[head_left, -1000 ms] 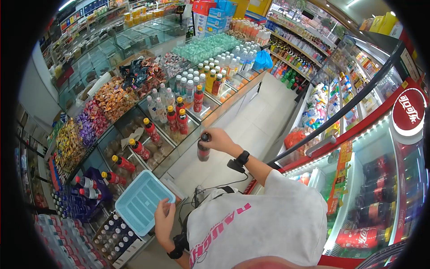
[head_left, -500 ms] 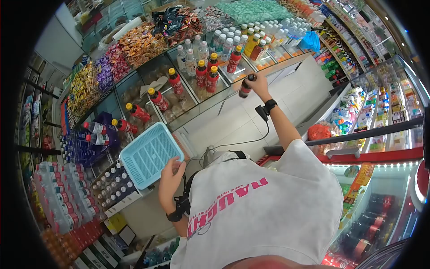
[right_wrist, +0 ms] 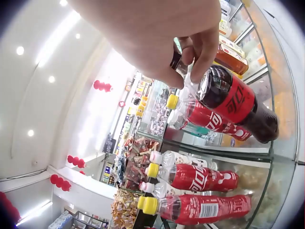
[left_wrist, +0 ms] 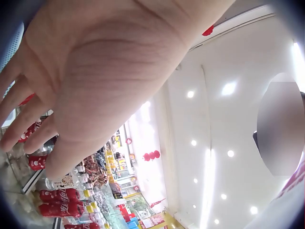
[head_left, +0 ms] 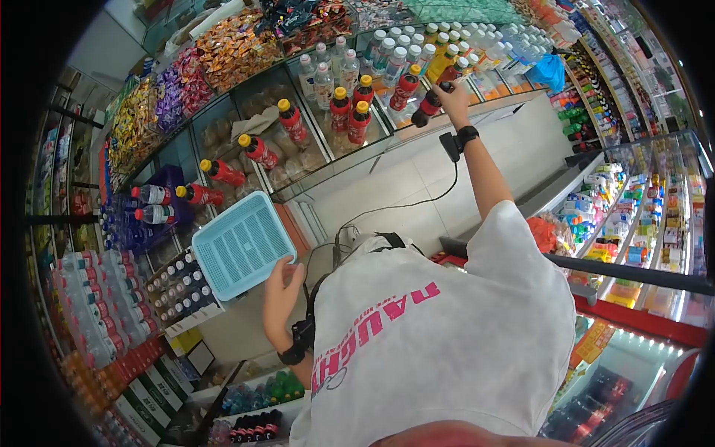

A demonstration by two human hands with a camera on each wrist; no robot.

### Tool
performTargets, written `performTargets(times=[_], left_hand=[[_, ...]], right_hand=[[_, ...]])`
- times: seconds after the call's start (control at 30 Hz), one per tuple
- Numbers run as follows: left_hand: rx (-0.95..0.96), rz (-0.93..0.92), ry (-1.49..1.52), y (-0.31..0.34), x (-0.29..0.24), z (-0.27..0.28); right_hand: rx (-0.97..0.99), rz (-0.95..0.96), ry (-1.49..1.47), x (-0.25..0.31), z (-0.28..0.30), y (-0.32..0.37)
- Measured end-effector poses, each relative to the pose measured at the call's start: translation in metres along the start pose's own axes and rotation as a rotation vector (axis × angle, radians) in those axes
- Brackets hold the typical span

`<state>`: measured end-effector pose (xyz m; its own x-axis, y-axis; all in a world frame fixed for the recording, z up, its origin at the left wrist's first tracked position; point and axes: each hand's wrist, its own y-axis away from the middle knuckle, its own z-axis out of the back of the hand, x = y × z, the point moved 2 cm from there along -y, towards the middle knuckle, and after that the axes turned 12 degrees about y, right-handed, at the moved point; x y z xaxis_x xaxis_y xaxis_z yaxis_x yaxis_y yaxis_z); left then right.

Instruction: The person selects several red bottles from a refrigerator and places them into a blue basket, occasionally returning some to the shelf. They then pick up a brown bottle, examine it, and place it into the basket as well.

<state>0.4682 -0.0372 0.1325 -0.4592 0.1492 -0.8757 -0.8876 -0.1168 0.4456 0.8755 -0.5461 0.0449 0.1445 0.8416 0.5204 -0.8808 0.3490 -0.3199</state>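
Note:
My right hand [head_left: 456,104] grips a dark cola bottle [head_left: 426,109] by its neck, over the front edge of the glass counter. In the right wrist view the bottle [right_wrist: 238,102] has a red label and leans, close beside red-labelled bottles with yellow caps [right_wrist: 200,177]. My left hand [head_left: 281,298] is at the near right corner of a light blue plastic basket [head_left: 242,249], fingertips right at its rim. Loosely spread fingers show in the left wrist view, where the hand [left_wrist: 105,76] covers much of the scene. Nothing lies in the basket.
More red-labelled bottles [head_left: 290,123] stand in a row along the glass counter [head_left: 350,153]. Candy heaps [head_left: 231,59] lie behind them. Beside the basket are a crate of white-capped bottles [head_left: 179,287] and water packs [head_left: 97,305]. A cable [head_left: 402,205] hangs from the right wrist.
My right hand has carried the cola bottle from above the aisle floor forward and right to the counter's edge. The view has turned. My left hand stays by the basket.

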Motion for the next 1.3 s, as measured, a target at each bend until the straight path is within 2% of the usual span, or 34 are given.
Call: performTargets(times=[0.27,0.4,0.43,0.47,0.5,0.53,0.57,0.6,0.63,0.67,0.7,0.73,0.77,0.8,0.83,0.97,1.0,1.07,1.13,1.2,1.27,1.3], left_hand=[[-0.009,0.021,0.008,-0.007,0.0,-0.021],[-0.025,-0.017,-0.032,-0.005,0.0,-0.02],[-0.011,-0.033,-0.008,-0.004,0.0,-0.019],[-0.018,-0.041,0.019,-0.003,0.001,-0.018],[-0.042,-0.048,0.05,-0.001,0.004,-0.015],[-0.057,-0.081,0.049,0.002,0.007,-0.011],[-0.085,-0.104,0.044,0.004,0.009,-0.006],[-0.107,-0.067,0.132,0.008,0.0,0.0],[-0.123,-0.102,0.235,0.009,0.014,0.007],[-0.194,-0.1,0.232,0.01,0.022,0.017],[-0.274,-0.175,0.24,0.01,0.032,0.028],[-0.391,-0.233,0.225,0.016,0.03,0.043],[-0.48,-0.27,0.399,0.029,0.035,0.058],[-0.559,-0.319,0.566,0.036,0.042,0.071],[-0.67,-0.297,0.653,0.047,0.048,0.086],[-1.015,-0.284,0.997,0.111,0.087,0.12],[-1.077,-0.322,1.102,0.125,0.111,0.124],[-1.198,-0.395,1.31,0.156,0.171,0.126],[-1.349,-0.336,1.421,0.186,0.224,0.125],[-1.484,-0.255,1.504,0.213,0.282,0.115],[-1.591,-0.164,1.567,0.233,0.34,0.103],[-1.646,-0.093,1.58,0.242,0.349,0.097]], right_hand=[[0.008,0.1,0.039,-0.024,-0.029,-0.049],[0.114,0.143,0.0,-0.039,-0.04,-0.061],[0.23,0.17,-0.05,-0.042,-0.036,-0.066],[0.247,0.17,-0.162,-0.063,-0.056,-0.076],[0.379,0.149,-0.342,-0.079,-0.066,-0.085],[0.467,0.119,-0.441,-0.073,-0.058,-0.081],[0.549,0.166,-0.397,-0.048,-0.035,-0.072],[0.577,0.17,-0.382,-0.044,-0.037,-0.074],[0.577,0.2,-0.082,-0.027,-0.025,-0.074],[0.558,0.191,-0.171,-0.025,-0.028,-0.073],[0.564,0.28,-0.058,-0.041,-0.044,-0.088],[0.628,0.041,-0.473,-0.076,-0.076,-0.107],[0.551,0.052,-0.332,-0.052,-0.057,-0.09],[0.514,0.067,0.001,-0.053,-0.061,-0.1],[0.473,0.145,0.154,-0.055,-0.062,-0.104],[0.251,0.794,0.966,-0.111,-0.086,-0.117],[0.235,0.901,1.066,-0.125,-0.093,-0.107],[0.439,0.703,0.939,-0.103,-0.082,-0.036],[0.894,0.446,0.374,-0.087,-0.082,0.033],[1.274,0.107,-0.207,-0.063,-0.078,0.116],[1.434,-0.363,-0.016,0.049,-0.055,0.2],[1.527,-0.14,0.041,0.089,-0.051,0.237]])
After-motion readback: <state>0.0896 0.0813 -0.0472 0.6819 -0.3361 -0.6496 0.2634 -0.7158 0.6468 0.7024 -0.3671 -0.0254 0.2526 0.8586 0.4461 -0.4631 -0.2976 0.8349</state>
